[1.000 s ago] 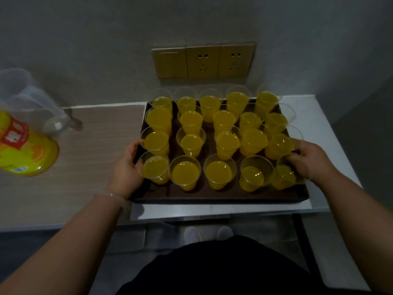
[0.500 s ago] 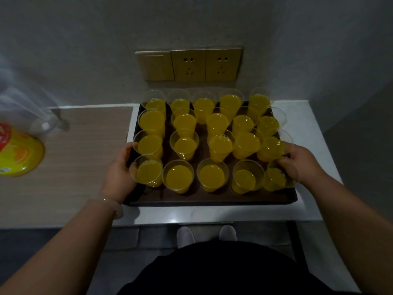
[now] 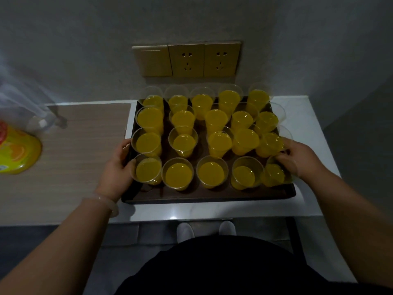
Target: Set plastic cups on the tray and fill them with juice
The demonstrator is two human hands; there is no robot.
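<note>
Plastic cups (image 3: 179, 175) filled with orange juice stand on the dark tray (image 3: 202, 195), twenty of them in four rows of five, and the tray sits between our two hands.

Far out to the left of our left hand, at the edge of view, stands the juice bottle (image 3: 18, 150). It has a yellow base and a red label, and its clear upper part is blurred. It rests on the wood-grain counter (image 3: 74, 145), well apart from the tray.

Our left hand (image 3: 116, 167) grasps the tray's left edge near the front corner. The thumb lies along the rim and the fingers curl under and out of sight. A pale bracelet (image 3: 104, 202) circles that wrist. Just inside the thumb are the front-left cup and the one behind it, close to the hand.

Across the tray the cups on the left stand a little apart, while those nearer our right grip crowd together with rims touching. Beyond the back row, on the wall, is a gold switch and socket plate (image 3: 187, 59).

Our right hand (image 3: 302, 158) clasps the tray's right edge, its fingers curled in beside the front-right cup. Outside that hand lies the white counter (image 3: 304, 116). We cannot tell whether the tray is lifted off the surface.
</note>
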